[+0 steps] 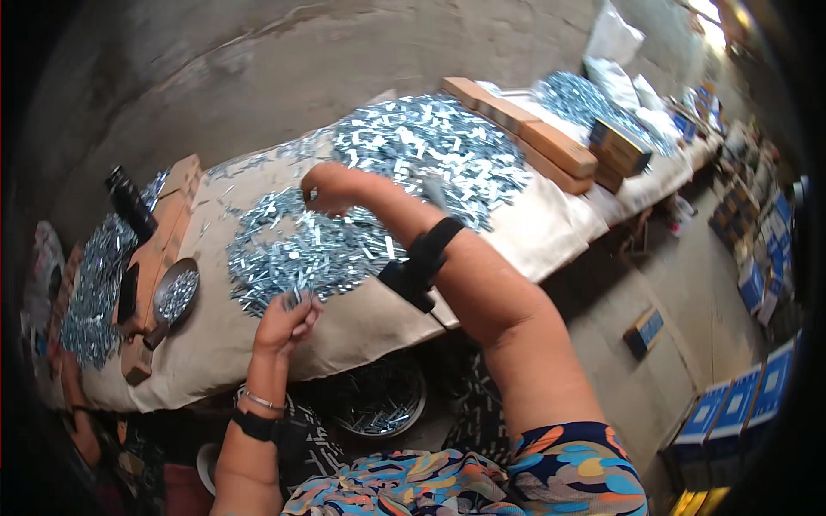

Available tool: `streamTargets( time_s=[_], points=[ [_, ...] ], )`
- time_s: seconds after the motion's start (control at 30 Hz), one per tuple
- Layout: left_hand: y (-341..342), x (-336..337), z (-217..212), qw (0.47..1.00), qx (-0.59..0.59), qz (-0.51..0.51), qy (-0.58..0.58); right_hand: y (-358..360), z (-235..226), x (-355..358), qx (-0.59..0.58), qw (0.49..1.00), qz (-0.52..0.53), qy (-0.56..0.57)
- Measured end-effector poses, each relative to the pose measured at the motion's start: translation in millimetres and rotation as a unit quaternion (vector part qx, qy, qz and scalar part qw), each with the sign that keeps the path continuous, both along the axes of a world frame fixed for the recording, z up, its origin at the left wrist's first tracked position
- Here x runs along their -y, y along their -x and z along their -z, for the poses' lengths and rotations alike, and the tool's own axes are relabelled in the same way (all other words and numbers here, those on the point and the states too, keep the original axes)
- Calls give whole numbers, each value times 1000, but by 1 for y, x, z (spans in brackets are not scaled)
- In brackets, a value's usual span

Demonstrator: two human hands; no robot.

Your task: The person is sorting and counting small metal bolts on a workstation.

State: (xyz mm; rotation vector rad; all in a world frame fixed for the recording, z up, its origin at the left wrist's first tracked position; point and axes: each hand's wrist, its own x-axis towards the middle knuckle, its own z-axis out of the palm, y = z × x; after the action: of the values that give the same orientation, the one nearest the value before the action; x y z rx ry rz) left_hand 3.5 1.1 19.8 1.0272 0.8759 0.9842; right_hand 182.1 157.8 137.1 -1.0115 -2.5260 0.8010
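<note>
Short, shiny metal strips lie in a loose pile (pixel 284 249) on a cloth-covered table (pixel 335 344). My left hand (pixel 286 322) is at the pile's near edge, fingers closed, with small metal pieces showing at the fingertips. Over the far part of the same pile, my right hand (pixel 331 187) bends down with curled fingers; whatever it may hold is hidden. Behind and to the right spreads a bigger heap of similar strips (pixel 430 142), close to my right forearm. Both my arms wear black straps.
Bricks (pixel 551 146) stand in rows right and left. Left are a handled pan (pixel 176 294) of small metal pieces, a black cylinder (pixel 131 202) and another person's arm (pixel 83 430). A basin (pixel 387 421) of metal pieces sits below the table; boxes (pixel 740 396) stand right.
</note>
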Motion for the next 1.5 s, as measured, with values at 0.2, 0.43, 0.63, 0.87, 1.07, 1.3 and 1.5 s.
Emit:
streamTargets(
  time_s=[0.2, 0.43, 0.63, 0.87, 1.07, 1.3, 1.5],
  points=[
    [18, -32, 29, 992, 103, -66, 36, 7, -13, -49, 59, 989, 54, -126],
    [21, -27, 35, 995, 98, -31, -7, -16, 29, -55, 93, 995, 28, -34],
    [17, -27, 37, 995, 76, -42, -53, -41, 28, -64, 41, 995, 88, 10],
    [16, -26, 37, 993, 75, -22, -84, -80, 21, -81, 5, 975, 221, 15],
    [11, -20, 34, 993, 74, -17, -87, -108, 31, -85, 17, 959, 282, -8],
    [-1, -14, 36, 997, 41, -18, -60, -130, 47, -103, 75, 928, 331, -151],
    [6, -20, 44, 998, 29, 35, -41, -127, 55, -103, -1, 931, 363, -49]
  ],
)
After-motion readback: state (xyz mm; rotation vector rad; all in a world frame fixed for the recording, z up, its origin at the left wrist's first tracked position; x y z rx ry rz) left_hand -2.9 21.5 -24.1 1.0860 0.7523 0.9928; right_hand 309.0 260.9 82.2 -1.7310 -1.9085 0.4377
